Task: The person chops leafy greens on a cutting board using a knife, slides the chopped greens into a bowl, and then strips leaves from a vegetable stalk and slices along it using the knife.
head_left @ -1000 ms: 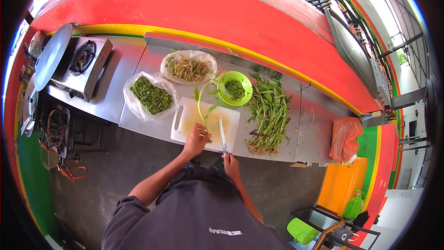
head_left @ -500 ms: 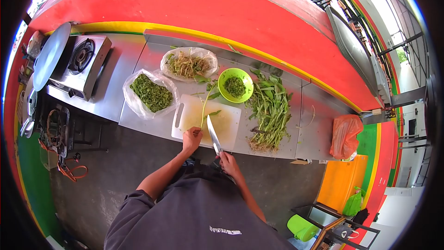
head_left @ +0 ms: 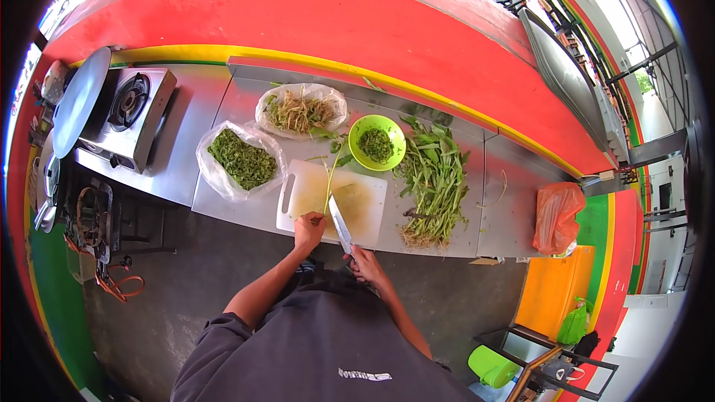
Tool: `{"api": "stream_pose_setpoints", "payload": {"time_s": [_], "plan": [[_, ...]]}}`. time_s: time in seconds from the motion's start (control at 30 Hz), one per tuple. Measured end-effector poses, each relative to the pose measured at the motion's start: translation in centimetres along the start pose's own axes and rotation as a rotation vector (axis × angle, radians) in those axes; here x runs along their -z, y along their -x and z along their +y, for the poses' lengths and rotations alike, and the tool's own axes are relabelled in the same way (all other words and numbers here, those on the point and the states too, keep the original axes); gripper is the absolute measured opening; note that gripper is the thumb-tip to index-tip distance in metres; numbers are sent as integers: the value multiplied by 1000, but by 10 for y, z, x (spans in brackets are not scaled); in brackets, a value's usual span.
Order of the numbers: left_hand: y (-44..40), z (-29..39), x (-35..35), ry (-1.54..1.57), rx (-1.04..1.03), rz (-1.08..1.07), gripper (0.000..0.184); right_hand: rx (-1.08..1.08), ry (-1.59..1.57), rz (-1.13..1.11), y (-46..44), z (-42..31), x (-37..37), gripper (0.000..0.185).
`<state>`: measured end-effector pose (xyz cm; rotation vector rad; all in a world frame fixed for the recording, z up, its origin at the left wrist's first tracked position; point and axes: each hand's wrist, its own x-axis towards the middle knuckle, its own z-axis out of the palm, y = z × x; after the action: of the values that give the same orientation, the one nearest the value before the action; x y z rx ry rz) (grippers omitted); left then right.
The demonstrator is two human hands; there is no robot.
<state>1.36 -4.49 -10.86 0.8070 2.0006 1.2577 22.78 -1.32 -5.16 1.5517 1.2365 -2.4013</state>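
Observation:
My left hand (head_left: 309,232) pinches the lower end of a long green stem (head_left: 328,181), which stretches away over the white cutting board (head_left: 372,212). In my right hand (head_left: 366,265) is a kitchen knife (head_left: 340,225), its blade angled up and left with the tip beside the stem. Beyond the board sits a lime-green bowl (head_left: 400,150) with chopped greens (head_left: 376,144) inside. A heap of leafy stems (head_left: 436,182), roots toward me, lies to the board's right. Left of the board, a clear plastic bag (head_left: 214,180) holds more chopped greens (head_left: 242,160).
Behind, another plastic bag (head_left: 339,97) contains root trimmings (head_left: 300,111). A gas stove (head_left: 134,108) stands at the counter's left, with a large round pan lid (head_left: 80,102) beside it. An orange plastic bag (head_left: 557,217) rests at the right end. A red wall (head_left: 335,15) borders the back.
The knife tip has shifted slightly left, up to the stem. A leaf that stuck out from the stem over the board no longer shows there. My left hand keeps its hold.

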Motion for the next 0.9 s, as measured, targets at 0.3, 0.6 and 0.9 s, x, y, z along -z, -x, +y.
{"api": "stream_pose_setpoints", "payload": {"time_s": [0.3,0.6,0.9], "plan": [[2,6,3,-26,45,-9,19,-35,-76,-32,3,-4,4,46],[0,3,3,-8,68,-22,17,-79,-41,-31,-3,-3,4,46],[0,8,14,94,154,-102,20,474,605,250,-33,32,9,47]]}}
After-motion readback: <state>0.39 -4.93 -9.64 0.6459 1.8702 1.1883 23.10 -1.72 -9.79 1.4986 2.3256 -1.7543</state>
